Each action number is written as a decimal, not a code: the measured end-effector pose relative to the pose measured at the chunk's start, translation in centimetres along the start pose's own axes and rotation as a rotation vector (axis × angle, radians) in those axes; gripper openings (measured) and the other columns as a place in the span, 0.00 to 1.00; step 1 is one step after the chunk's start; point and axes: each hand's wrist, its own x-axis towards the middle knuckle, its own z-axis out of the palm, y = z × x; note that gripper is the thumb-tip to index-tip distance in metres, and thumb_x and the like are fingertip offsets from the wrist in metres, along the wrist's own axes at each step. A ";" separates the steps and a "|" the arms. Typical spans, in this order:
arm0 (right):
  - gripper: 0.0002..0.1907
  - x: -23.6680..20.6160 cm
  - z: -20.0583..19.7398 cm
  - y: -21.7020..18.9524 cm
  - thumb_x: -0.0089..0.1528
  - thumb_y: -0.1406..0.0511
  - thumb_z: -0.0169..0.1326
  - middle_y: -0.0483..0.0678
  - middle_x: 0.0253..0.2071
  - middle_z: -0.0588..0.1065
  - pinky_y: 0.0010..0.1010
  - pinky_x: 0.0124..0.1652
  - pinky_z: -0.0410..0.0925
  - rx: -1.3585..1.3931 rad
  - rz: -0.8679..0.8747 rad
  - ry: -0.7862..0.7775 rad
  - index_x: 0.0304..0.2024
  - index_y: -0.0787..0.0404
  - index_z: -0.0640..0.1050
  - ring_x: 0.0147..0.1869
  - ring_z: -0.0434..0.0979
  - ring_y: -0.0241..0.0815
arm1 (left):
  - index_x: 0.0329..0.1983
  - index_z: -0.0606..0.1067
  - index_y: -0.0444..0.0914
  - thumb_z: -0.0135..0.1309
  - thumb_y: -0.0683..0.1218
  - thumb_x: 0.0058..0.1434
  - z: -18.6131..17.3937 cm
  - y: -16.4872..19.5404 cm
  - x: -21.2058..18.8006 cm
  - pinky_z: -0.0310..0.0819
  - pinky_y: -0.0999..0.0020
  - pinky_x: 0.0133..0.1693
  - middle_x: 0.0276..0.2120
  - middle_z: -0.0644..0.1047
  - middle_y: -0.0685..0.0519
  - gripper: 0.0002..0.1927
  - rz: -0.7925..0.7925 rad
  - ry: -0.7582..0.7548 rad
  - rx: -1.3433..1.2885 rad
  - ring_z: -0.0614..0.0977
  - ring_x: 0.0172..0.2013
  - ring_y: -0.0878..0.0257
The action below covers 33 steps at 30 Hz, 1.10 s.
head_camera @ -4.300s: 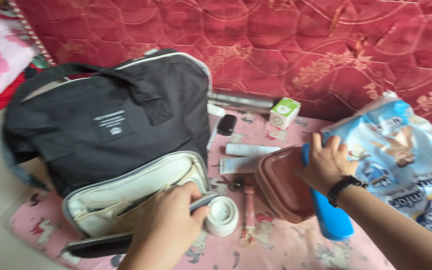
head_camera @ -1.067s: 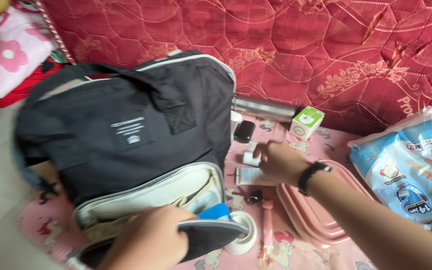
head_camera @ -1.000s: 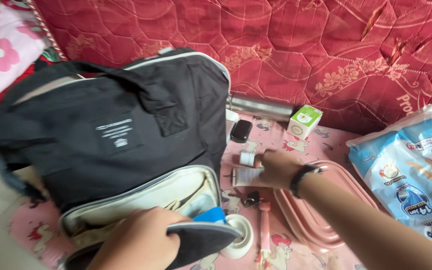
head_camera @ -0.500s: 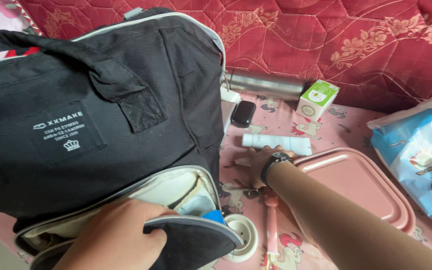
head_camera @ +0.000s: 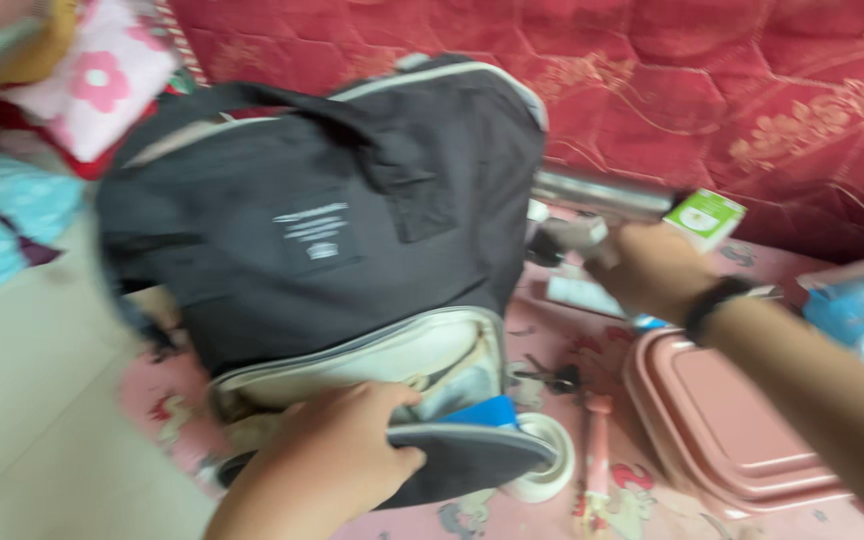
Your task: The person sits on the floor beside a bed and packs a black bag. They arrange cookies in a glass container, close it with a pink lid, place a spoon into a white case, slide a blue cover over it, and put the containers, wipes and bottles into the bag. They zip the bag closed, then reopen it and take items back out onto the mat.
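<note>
Your left hand (head_camera: 337, 455) grips the folded-down flap of the open front pocket (head_camera: 392, 365) on the black backpack (head_camera: 322, 220), fingers curled over its edge, holding it wide. Your right hand (head_camera: 652, 268) is raised just beside the backpack's right side, fingers closed around a small pale object (head_camera: 572, 235); motion blur hides what kind. A black band (head_camera: 717, 305) circles that wrist. Something blue (head_camera: 482, 410) sticks out of the pocket mouth. White tape roll (head_camera: 552, 460) lies touching the flap's tip. Pink lidded container (head_camera: 732, 420) sits on the pink mat (head_camera: 182, 410), under your right forearm. Keys (head_camera: 552, 377) between pocket and container. Green-and-white box (head_camera: 704, 215) and metal cylinder (head_camera: 602, 190) rest near the red quilt (head_camera: 732, 80) behind.
</note>
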 end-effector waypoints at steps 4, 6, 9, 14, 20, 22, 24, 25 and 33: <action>0.17 -1.6 -7.8 -1.9 0.57 0.53 0.63 0.57 0.33 0.82 0.45 0.43 0.76 0.194 -0.074 0.112 0.41 0.55 0.85 0.38 0.84 0.57 | 0.61 0.74 0.49 0.67 0.53 0.48 -1.4 -1.3 -1.7 0.69 0.55 0.58 0.55 0.79 0.51 0.34 -0.071 0.056 0.107 0.78 0.59 0.55; 0.17 -2.6 -10.5 -3.4 0.60 0.57 0.61 0.56 0.36 0.84 0.41 0.45 0.76 0.095 0.013 0.032 0.47 0.58 0.85 0.39 0.86 0.53 | 0.61 0.74 0.48 0.65 0.51 0.50 -1.9 -2.3 -2.7 0.71 0.59 0.59 0.55 0.79 0.50 0.32 -0.111 0.058 0.104 0.78 0.59 0.55; 0.22 -3.3 -12.9 -6.5 0.59 0.54 0.64 0.57 0.39 0.85 0.45 0.49 0.77 0.231 0.108 0.030 0.48 0.62 0.84 0.43 0.87 0.54 | 0.58 0.74 0.43 0.69 0.52 0.48 -1.9 -3.6 -4.0 0.69 0.58 0.60 0.58 0.75 0.48 0.33 -0.015 0.211 -0.019 0.74 0.61 0.52; 0.21 -4.6 -15.1 -11.9 0.59 0.54 0.65 0.50 0.42 0.85 0.41 0.48 0.78 0.345 -0.084 -0.186 0.52 0.53 0.86 0.44 0.88 0.46 | 0.62 0.71 0.40 0.70 0.57 0.48 -1.4 -6.3 -5.3 0.67 0.56 0.61 0.63 0.70 0.47 0.39 -0.132 0.180 -0.096 0.72 0.63 0.51; 0.20 -6.8 -13.3 -19.8 0.61 0.56 0.64 0.48 0.46 0.85 0.35 0.52 0.74 0.857 -0.413 -0.349 0.53 0.56 0.83 0.52 0.86 0.39 | 0.66 0.67 0.38 0.70 0.60 0.44 -1.4 -8.4 -4.7 0.68 0.59 0.62 0.64 0.72 0.47 0.47 -0.089 0.114 -0.245 0.74 0.64 0.54; 0.19 -7.8 -12.2 -21.6 0.59 0.58 0.63 0.48 0.44 0.86 0.33 0.51 0.75 0.995 -0.502 -0.364 0.51 0.58 0.84 0.50 0.86 0.37 | 0.68 0.64 0.38 0.71 0.60 0.43 -1.2 -8.7 -4.5 0.67 0.60 0.63 0.66 0.69 0.47 0.51 -0.085 0.086 -0.259 0.72 0.65 0.54; 0.18 -8.5 -10.7 -23.7 0.55 0.60 0.61 0.47 0.39 0.88 0.33 0.46 0.76 1.013 -0.362 -0.349 0.46 0.59 0.86 0.44 0.86 0.35 | 0.70 0.61 0.36 0.72 0.59 0.43 -1.0 -9.0 -4.5 0.65 0.60 0.63 0.68 0.67 0.46 0.55 -0.073 0.068 -0.262 0.71 0.66 0.54; 0.18 -8.5 -10.6 -24.1 0.55 0.59 0.63 0.47 0.37 0.87 0.33 0.44 0.76 0.864 -0.385 -0.314 0.45 0.59 0.85 0.42 0.87 0.36 | 0.70 0.62 0.36 0.73 0.59 0.44 -1.0 -9.1 -4.4 0.67 0.60 0.62 0.67 0.68 0.45 0.54 -0.070 0.075 -0.266 0.72 0.65 0.53; 0.17 -11.0 -9.0 -26.9 0.54 0.53 0.64 0.50 0.33 0.83 0.45 0.44 0.73 0.119 -0.556 -0.283 0.42 0.50 0.82 0.43 0.83 0.55 | 0.42 0.84 0.40 0.69 0.52 0.47 -1.2 -10.1 -5.4 0.80 0.60 0.41 0.33 0.84 0.44 0.20 0.031 0.068 -0.404 0.87 0.33 0.54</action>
